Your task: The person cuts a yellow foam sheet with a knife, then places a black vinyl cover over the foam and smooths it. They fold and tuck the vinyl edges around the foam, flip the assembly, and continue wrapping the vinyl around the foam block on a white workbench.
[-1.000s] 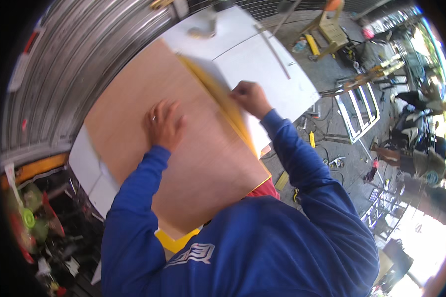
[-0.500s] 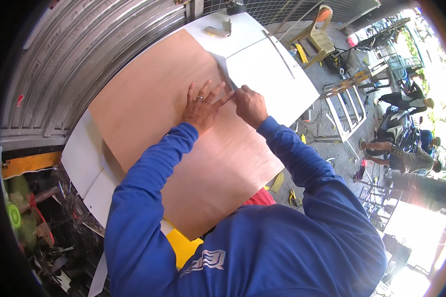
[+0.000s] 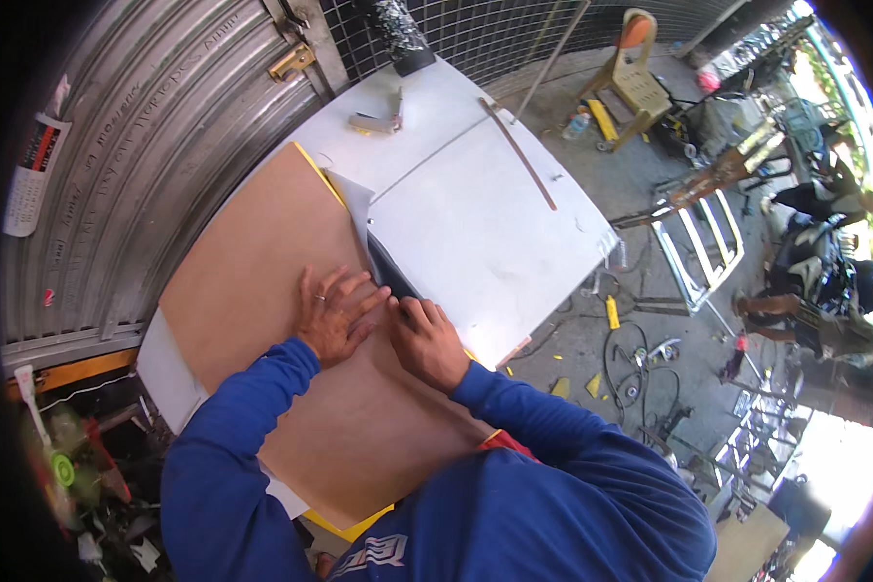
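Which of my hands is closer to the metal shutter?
Left. Your left hand rests spread on the brown sheet, right of the metal shutter; your right hand, curled near the sheet's right edge, is farther right.

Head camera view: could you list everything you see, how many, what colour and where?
Table: 1, white, centre
Thin board: 1, brown, on the table
Flexible sheet: apparently 1, grey, at the board's right edge
Angled tool: 1, grey, table's far end
Narrow strip: 1, brown, table's right side
Metal shutter: 1, silver, left
Wire mesh: count unclear, dark, top
Plastic chair: 1, beige, upper right
Barred frame: 1, white, right
People: count unclear, mixed clothing, far right
Floor clutter: uncountable, mixed, right
Sleeves: 2, blue, below
Left hand: 1, bare, on the board
Right hand: 1, bare, at the board's right edge
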### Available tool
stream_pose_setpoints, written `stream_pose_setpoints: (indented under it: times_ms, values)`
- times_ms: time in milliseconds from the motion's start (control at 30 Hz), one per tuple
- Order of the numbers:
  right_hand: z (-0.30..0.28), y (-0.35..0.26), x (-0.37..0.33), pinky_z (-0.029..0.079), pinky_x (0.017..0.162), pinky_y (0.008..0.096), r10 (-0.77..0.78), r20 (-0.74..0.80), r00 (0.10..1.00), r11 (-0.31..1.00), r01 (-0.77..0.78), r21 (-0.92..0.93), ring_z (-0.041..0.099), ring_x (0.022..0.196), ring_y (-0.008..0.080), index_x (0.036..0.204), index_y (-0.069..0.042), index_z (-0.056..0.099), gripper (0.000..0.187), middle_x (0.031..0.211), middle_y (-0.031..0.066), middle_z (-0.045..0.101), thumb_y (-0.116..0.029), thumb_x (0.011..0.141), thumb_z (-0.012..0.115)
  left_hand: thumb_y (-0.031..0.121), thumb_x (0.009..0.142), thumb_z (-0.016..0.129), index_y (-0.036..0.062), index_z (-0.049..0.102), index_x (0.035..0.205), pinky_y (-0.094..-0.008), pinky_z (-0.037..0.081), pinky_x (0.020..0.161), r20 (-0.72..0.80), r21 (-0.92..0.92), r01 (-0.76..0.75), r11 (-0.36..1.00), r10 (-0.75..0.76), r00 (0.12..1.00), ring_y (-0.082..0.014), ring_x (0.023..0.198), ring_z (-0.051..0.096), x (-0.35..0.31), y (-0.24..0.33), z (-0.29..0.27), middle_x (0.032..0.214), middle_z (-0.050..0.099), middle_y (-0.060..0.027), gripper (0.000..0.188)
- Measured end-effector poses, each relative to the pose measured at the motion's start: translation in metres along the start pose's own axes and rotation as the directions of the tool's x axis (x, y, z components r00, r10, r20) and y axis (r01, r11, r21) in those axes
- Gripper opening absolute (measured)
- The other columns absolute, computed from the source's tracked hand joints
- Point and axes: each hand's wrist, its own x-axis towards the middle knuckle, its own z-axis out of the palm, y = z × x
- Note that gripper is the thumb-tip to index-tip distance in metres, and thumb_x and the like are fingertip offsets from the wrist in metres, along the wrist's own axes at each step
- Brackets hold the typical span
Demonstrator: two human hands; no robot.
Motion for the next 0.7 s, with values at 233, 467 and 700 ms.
stream_pose_setpoints:
  times_ms: [233, 467, 700]
  values:
    - [0.056, 0.157, 0.202, 0.052, 0.083, 0.0458, -0.010, -0.083, 0.997, 0.995, 0.002, -0.099, 0.062, 0.103, 0.0371, 0.120, -0.002, 0.062, 0.047, 0.111, 0.0197, 0.064, -0.032, 0.086, 0.074, 0.052, 0.092, 0.060, 0.0374, 0.055, 0.142, -0.0729, 0.017, 0.114, 0.034, 0.037, -0.022, 0.999, 0.021, 0.999, -0.0336, 0.141, 0.035, 0.005, -0.005, -0.001, 0.150, 0.038, -0.0038, 0.052]
    - [0.114, 0.247, 0.296, 0.048, 0.097, 0.0474, -0.225, 0.415, 0.881, 0.882, 0.366, -0.298, 0.068, 0.098, 0.0307, 0.108, -0.006, 0.065, 0.022, 0.098, 0.0114, 0.071, -0.023, 0.095, 0.062, 0.053, 0.093, 0.058, 0.0404, 0.055, 0.142, -0.0733, 0.017, 0.114, 0.089, 0.023, 0.000, 1.000, -0.002, 0.996, -0.0338, 0.140, 0.035, 0.002, -0.007, 0.006, 0.149, 0.042, -0.0028, 0.050]
    - [-0.058, 0.175, 0.185, 0.054, 0.066, 0.0433, -0.373, 0.560, 0.739, 0.863, 0.055, 0.502, 0.069, 0.072, 0.0367, 0.116, 0.000, 0.061, 0.029, 0.085, 0.0196, 0.068, -0.025, 0.100, 0.061, 0.054, 0.099, 0.052, 0.0427, 0.057, 0.141, -0.0713, 0.015, 0.116, 0.048, -0.007, 0.027, 1.000, -0.027, 0.998, -0.0305, 0.143, 0.035, 0.002, -0.005, 0.005, 0.151, 0.041, -0.0006, 0.044]
